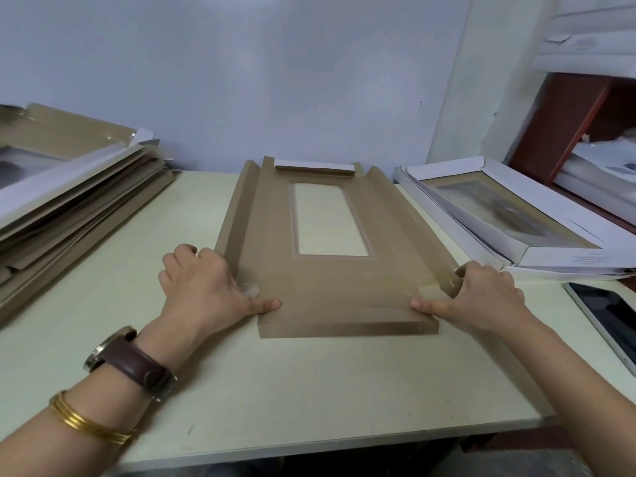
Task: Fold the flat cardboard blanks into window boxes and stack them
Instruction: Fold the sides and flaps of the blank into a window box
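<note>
Head view: my left hand (203, 287) and right hand (481, 297) each grip a near corner of the stiff brown blank (330, 290), whose long side flaps are creased upward while its near flap is not yet raised. Left of it lies a thick pile of flat blanks (69, 201). Right of it sit a few white-walled finished boxes (516, 218) with glossy film windows, so I judge most of the folding remains.

Stack of flat blanks (69, 201), 9 o'clock: cut by left edge. Tablet (609, 315), 3 o'clock: right part out of frame. Print on finished box (568, 257), 2 o'clock: too small to read. Left hand (203, 287), right hand (481, 297): fingertips curled out of sight at side flaps of the blank (330, 290). Shelf papers (602, 166), 1 o'clock: blurred, cropped.
</note>
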Demonstrator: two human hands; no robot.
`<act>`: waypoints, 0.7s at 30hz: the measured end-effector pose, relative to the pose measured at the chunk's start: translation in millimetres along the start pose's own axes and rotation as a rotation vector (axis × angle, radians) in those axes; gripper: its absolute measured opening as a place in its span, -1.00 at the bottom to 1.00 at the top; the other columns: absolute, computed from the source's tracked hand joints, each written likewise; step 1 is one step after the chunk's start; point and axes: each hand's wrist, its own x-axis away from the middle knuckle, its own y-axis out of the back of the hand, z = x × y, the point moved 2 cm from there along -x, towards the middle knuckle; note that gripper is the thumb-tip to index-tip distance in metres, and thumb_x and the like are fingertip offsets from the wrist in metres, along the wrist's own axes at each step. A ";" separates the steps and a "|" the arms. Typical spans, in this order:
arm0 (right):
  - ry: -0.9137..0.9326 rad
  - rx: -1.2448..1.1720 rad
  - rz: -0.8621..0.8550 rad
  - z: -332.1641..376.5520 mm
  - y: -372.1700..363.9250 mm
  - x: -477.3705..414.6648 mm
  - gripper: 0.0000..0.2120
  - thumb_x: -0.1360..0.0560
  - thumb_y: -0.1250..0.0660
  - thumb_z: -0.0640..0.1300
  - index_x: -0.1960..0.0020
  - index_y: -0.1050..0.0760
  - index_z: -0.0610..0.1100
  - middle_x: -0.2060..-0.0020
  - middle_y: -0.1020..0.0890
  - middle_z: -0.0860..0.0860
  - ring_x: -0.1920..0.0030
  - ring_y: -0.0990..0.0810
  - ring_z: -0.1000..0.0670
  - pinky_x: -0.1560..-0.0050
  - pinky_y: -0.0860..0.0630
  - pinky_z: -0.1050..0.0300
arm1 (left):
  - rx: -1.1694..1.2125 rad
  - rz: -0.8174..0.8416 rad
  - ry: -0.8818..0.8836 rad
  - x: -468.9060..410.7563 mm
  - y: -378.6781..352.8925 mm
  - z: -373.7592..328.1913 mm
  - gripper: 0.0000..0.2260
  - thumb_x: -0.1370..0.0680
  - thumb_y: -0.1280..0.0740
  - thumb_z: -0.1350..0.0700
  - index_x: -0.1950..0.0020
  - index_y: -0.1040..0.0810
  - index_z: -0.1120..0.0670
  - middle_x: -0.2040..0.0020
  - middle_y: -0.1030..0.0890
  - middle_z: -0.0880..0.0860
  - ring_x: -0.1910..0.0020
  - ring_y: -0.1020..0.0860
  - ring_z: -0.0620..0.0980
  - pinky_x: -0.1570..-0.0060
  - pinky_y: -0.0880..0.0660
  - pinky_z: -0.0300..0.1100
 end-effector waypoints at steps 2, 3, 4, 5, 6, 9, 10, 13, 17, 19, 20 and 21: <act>0.037 -0.026 -0.025 1.2 -1.1 -0.9 -0.05 0.02 -0.37 0.57 -0.17 -0.33 0.00 0.05 -0.38 0.07 -0.20 -0.34 -0.12 0.03 -0.24 0.00 | 0.028 0.012 -0.007 -0.5 -0.6 1.7 -0.07 0.00 -0.47 -0.47 -0.10 -0.40 0.16 -0.07 -0.28 0.07 -0.17 -0.27 0.14 -0.12 -0.29 -0.06; 0.057 -0.044 -0.042 2.0 -1.2 -1.1 -0.04 0.00 -0.40 0.55 -0.22 -0.32 0.02 0.05 -0.38 0.08 -0.19 -0.33 -0.11 0.03 -0.23 0.00 | 0.058 0.006 -0.027 -0.8 -0.9 2.2 -0.07 -0.01 -0.49 -0.45 -0.12 -0.39 0.15 -0.09 -0.30 0.07 -0.17 -0.28 0.13 -0.13 -0.31 -0.05; 0.078 -0.067 -0.058 2.6 -1.5 -1.4 -0.04 -0.01 -0.43 0.52 -0.25 -0.30 0.04 0.05 -0.38 0.10 -0.17 -0.33 -0.09 0.02 -0.22 0.00 | 0.100 -0.006 -0.057 -0.6 -1.5 2.6 -0.07 -0.03 -0.51 -0.42 -0.16 -0.37 0.14 -0.13 -0.32 0.07 -0.18 -0.29 0.13 -0.15 -0.33 -0.04; 0.102 -0.091 -0.073 3.2 -1.6 -1.8 -0.05 -0.02 -0.46 0.49 -0.26 -0.29 0.06 0.05 -0.39 0.11 -0.12 -0.32 -0.07 0.02 -0.22 0.00 | 0.150 -0.015 -0.091 -0.3 -1.8 2.9 -0.08 -0.04 -0.54 -0.38 -0.19 -0.35 0.12 -0.16 -0.33 0.07 -0.18 -0.29 0.12 -0.15 -0.34 -0.04; 0.127 -0.107 -0.085 3.5 -1.4 -2.3 -0.07 -0.03 -0.47 0.47 -0.26 -0.29 0.09 0.04 -0.41 0.11 -0.08 -0.30 -0.04 0.01 -0.22 0.00 | 0.200 -0.019 -0.122 0.2 -2.0 3.0 -0.09 -0.06 -0.56 -0.34 -0.23 -0.34 0.09 -0.19 -0.33 0.06 -0.20 -0.29 0.11 -0.16 -0.35 -0.05; 0.203 -0.091 -0.083 3.9 -1.0 -4.3 -0.12 -0.06 -0.47 0.45 -0.26 -0.30 0.15 -0.02 -0.45 0.09 -0.10 -0.31 -0.04 -0.01 -0.24 0.00 | 0.274 0.015 -0.186 -0.5 -2.3 2.6 -0.10 -0.10 -0.60 -0.26 -0.32 -0.33 -0.02 -0.24 -0.30 0.02 -0.25 -0.34 0.08 -0.19 -0.39 -0.07; 0.225 -0.073 -0.067 3.9 -1.1 -5.0 -0.15 -0.09 -0.46 0.45 -0.27 -0.30 0.16 -0.05 -0.46 0.08 -0.13 -0.32 -0.05 -0.04 -0.26 -0.01 | 0.276 0.035 -0.196 -1.6 -2.4 2.3 -0.12 -0.11 -0.60 -0.25 -0.33 -0.34 -0.06 -0.24 -0.30 0.00 -0.24 -0.36 0.07 -0.19 -0.40 -0.08; 0.267 0.016 0.000 3.5 -0.7 -6.7 -0.26 -0.16 -0.36 0.50 -0.24 -0.33 0.24 -0.06 -0.45 0.06 -0.14 -0.29 -0.06 -0.11 -0.30 -0.02 | 0.256 0.116 -0.199 -5.0 -2.0 1.2 -0.19 -0.16 -0.58 -0.26 -0.33 -0.37 -0.12 -0.14 -0.26 -0.05 -0.21 -0.37 0.03 -0.18 -0.40 -0.10; 0.375 0.026 0.077 6.8 4.4 -6.8 -0.50 -0.28 -0.34 0.43 -0.15 -0.43 0.28 0.16 -0.46 0.11 -0.02 -0.35 -0.03 0.00 -0.32 0.06 | 0.148 0.213 -0.207 -9.5 -0.7 -2.2 -0.30 -0.24 -0.51 -0.30 -0.32 -0.41 -0.19 -0.07 -0.31 -0.02 -0.22 -0.33 0.05 -0.22 -0.38 -0.05; 0.450 -0.026 0.104 10.4 8.3 -7.5 -0.66 -0.35 -0.39 0.32 -0.03 -0.53 0.17 0.41 -0.49 0.15 0.18 -0.46 0.14 0.16 -0.32 0.16 | 0.073 0.254 -0.211 -11.4 -0.4 -4.7 -0.33 -0.28 -0.47 -0.31 -0.34 -0.40 -0.21 -0.04 -0.31 0.00 -0.20 -0.31 0.08 -0.20 -0.38 -0.05; 0.473 -0.033 0.121 12.5 9.5 -8.4 -0.71 -0.37 -0.39 0.29 0.07 -0.56 0.11 0.50 -0.48 0.16 0.30 -0.46 0.16 0.24 -0.31 0.18 | 0.042 0.275 -0.208 -12.5 -0.2 -6.3 -0.34 -0.30 -0.45 -0.32 -0.35 -0.39 -0.21 -0.03 -0.30 0.01 -0.19 -0.30 0.08 -0.18 -0.38 -0.06; 0.485 -0.034 0.145 15.4 11.1 -8.8 -0.71 -0.38 -0.38 0.29 0.16 -0.54 0.08 0.53 -0.47 0.18 0.37 -0.44 0.15 0.29 -0.31 0.19 | 0.019 0.299 -0.200 -13.4 -0.1 -7.5 -0.35 -0.31 -0.44 -0.32 -0.36 -0.38 -0.22 -0.02 -0.28 0.02 -0.19 -0.29 0.09 -0.17 -0.38 -0.06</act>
